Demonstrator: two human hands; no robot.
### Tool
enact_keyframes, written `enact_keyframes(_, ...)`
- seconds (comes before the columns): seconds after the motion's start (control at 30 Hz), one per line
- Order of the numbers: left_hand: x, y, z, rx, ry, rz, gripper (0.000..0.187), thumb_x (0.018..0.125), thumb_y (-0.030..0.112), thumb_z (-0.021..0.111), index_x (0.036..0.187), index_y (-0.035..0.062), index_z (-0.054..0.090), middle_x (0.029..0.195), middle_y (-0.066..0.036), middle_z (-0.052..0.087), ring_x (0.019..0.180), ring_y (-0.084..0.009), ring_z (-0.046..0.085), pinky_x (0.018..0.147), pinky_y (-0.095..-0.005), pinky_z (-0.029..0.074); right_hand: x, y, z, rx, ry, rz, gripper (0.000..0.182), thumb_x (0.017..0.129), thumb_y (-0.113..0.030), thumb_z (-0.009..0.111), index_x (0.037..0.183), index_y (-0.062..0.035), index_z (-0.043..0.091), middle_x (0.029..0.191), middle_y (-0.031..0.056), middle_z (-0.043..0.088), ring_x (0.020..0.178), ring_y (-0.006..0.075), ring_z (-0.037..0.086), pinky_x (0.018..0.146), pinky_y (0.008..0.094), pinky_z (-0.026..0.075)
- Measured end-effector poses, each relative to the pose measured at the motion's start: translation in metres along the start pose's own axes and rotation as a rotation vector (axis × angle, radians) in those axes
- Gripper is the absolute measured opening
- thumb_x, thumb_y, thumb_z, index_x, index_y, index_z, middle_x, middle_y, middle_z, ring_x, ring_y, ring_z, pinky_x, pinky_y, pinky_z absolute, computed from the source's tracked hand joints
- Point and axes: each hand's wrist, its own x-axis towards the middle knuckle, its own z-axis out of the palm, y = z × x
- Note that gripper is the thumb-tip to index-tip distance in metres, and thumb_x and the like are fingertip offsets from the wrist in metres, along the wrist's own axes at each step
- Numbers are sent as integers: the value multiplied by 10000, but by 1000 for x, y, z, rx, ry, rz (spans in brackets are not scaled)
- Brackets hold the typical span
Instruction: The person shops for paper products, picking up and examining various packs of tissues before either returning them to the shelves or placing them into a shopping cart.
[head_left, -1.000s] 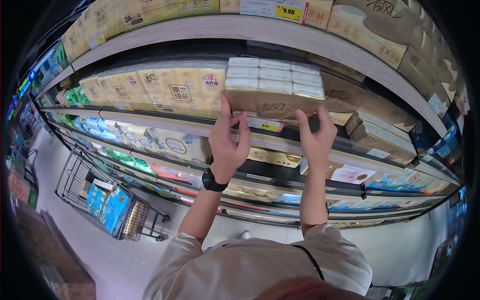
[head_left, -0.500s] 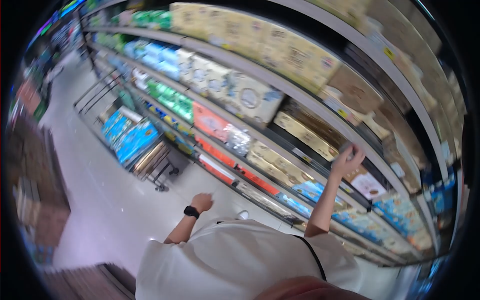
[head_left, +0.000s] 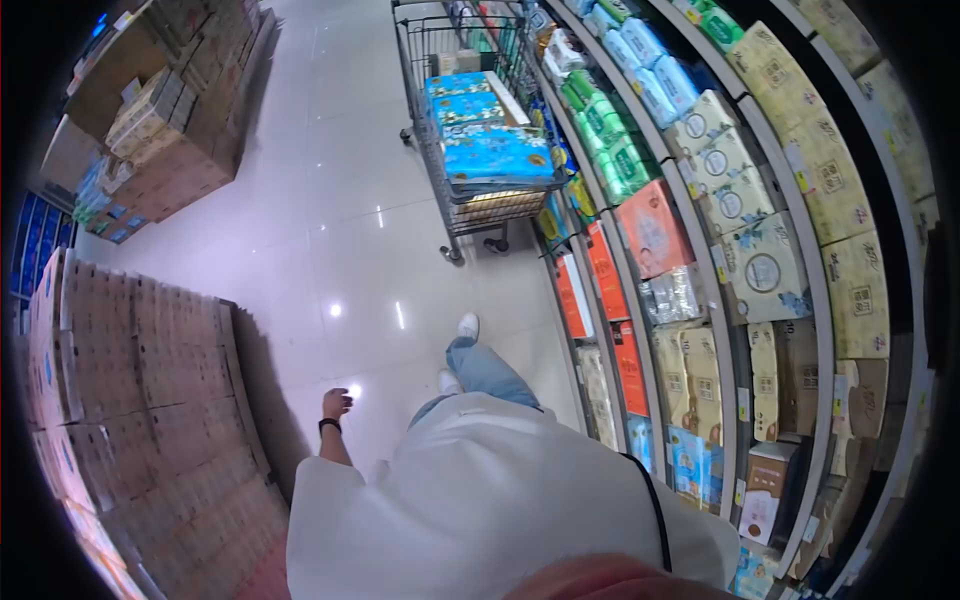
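Observation:
My left hand hangs over the floor at my side, a black watch on its wrist. It holds nothing, and its fingers are loosely bent and a little apart. My right hand is out of sight. Ahead stands a metal shopping cart loaded with blue flower-printed packs. Small boxes sit farther back in it. To my right, shelves carry cream tissue packs, green packs, a pink pack and a brown-and-white box.
Stacked cartons rise close on my left. Farther off, another carton stack stands on the left. Shiny pale floor runs between the stacks and the shelves. My shoes show below, one ahead of the other.
My view has turned left, so the cart now appears ahead and nearer the middle. My right hand, earlier at a shelf, has left the view. My left hand stays low at my side.

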Motion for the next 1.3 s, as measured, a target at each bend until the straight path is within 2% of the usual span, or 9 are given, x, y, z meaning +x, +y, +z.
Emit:
enact_keyframes(0.1,-1,-14,-11,135,-107,-141,351,920,280,492,1162,54,607,902,-141,697,718,-225,654,582,-359,499,32,-52,-31,22,28,6,275,961,-223,477,868,-38,659,659,81,602,553,180,566,513,345,422)
enact_keyframes(0.13,5,-31,25,216,-481,-313,356,920,296,512,1197,89,600,955,-131,705,738,-240,657,611,-390,495,47,-76,-52,41,55,0,277,958,-224,477,869,-36,660,648,74,598,538,174,560,498,342,416)
enact_keyframes(0.2,0,-12,39,401,-622,-432,348,941,300,512,1229,124,598,1017,-102,716,839,-241,686,674,-413,511,91,-136,-98,102,133,-60,282,953,-227,476,871,-33,664,625,62,589,509,161,546,470,335,404)
enact_keyframes(0.33,17,60,36,310,-435,-158,366,940,291,517,1208,59,609,1037,-140,715,883,-251,686,705,-397,541,214,-343,-203,457,446,-551,291,943,-232,475,874,-27,670,579,36,572,450,136,520,414,321,380)
enact_keyframes(0.5,50,170,-16,317,-238,-242,363,925,293,542,1182,52,632,970,-122,723,810,-224,675,692,-359,530,144,-678,-157,499,1049,-992,170,945,-193,584,949,-29,631,704,66,660,649,181,647,602,345,495)
enact_keyframes(0.63,97,264,-47,180,-58,56,344,945,281,518,1163,43,637,943,-113,711,787,-185,661,679,-324,514,40,-841,-70,292,731,-1142,135,910,-173,601,932,-45,639,717,162,643,638,312,634,586,408,473)
enact_keyframes(0.87,132,372,-34,33,-72,72,342,969,288,508,1177,48,635,954,-103,705,850,-196,676,728,-346,532,36,-915,-41,-111,697,-1487,50,811,-87,627,787,-58,595,691,103,586,742,303,589,666,425,457)
enact_keyframes(1.1,236,387,-79,458,-269,-149,354,934,299,523,1155,44,632,920,-124,707,837,-234,683,725,-372,536,52,-933,-108,-105,846,-1190,53,783,-61,644,776,-57,592,673,113,550,742,317,557,670,450,437)
enact_keyframes(1.3,369,562,-104,681,-316,-244,336,915,307,534,1099,46,639,876,-147,710,821,-267,687,719,-397,541,92,-974,-133,-73,1045,-1017,60,820,-81,615,780,-39,598,685,150,566,731,357,554,669,476,436)
